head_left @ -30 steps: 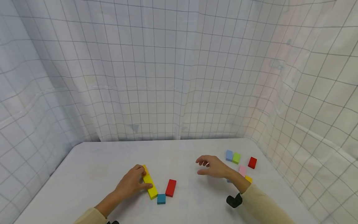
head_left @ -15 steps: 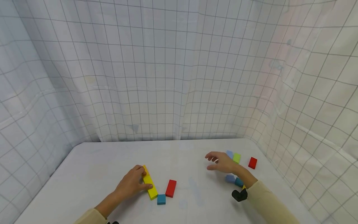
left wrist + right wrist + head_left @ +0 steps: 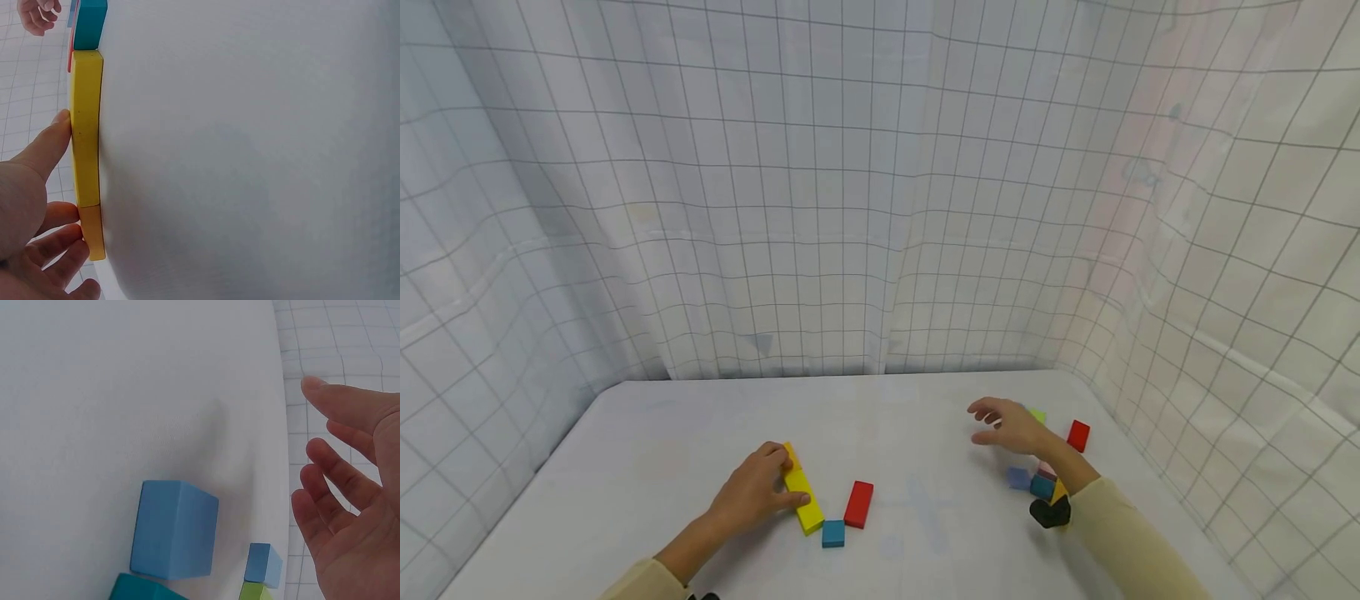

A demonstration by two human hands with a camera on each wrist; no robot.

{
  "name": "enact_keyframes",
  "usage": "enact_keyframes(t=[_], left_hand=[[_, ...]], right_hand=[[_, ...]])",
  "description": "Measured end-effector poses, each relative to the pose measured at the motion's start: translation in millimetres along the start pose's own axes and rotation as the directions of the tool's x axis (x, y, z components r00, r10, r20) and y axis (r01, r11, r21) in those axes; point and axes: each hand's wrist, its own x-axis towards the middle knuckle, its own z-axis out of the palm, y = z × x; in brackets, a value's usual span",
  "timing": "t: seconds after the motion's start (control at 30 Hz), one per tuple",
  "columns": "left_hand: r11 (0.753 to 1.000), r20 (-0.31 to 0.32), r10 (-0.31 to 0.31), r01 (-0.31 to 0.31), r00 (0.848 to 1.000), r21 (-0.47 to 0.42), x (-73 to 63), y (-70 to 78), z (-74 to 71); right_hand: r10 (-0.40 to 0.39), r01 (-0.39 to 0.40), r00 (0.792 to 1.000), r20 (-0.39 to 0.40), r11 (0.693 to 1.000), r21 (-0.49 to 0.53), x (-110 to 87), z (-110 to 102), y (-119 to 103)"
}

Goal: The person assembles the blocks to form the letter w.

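Observation:
My left hand (image 3: 760,487) rests at a row made of a yellow block (image 3: 86,131) and a shorter orange block (image 3: 94,234) laid end to end. The thumb touches the yellow one while the fingertips touch the orange one. A teal block (image 3: 833,534) adjoins the yellow block's near end, with a red block (image 3: 858,504) at its right. Over the right part of the table, my right hand (image 3: 1011,427) hovers with loosely bent fingers and nothing in them. Nearest it are a blue block (image 3: 172,531) and a lime green block (image 3: 1038,415), the latter partly hidden.
Beside the right forearm lie another teal block (image 3: 1042,486), a pink block (image 3: 1047,469) and a yellow-orange block (image 3: 1060,492), partly covered. A second red block (image 3: 1078,436) is farther right. Grid-patterned curtains (image 3: 880,208) enclose the white table (image 3: 715,408) at the back and sides.
My right hand has moved right and slightly away from me toward the blocks there, covering the far blue block and uncovering the teal one. The left hand stays put.

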Motion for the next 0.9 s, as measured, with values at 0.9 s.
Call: enact_keyframes(t=[0.9], left_hand=[[1.0, 0.008, -0.003, 0.003, 1.0, 0.006, 1.0, 0.3, -0.6]], right_hand=[[0.274, -0.282, 0.946, -0.17, 0.959, -0.021, -15.5, -29.1, 58.3]])
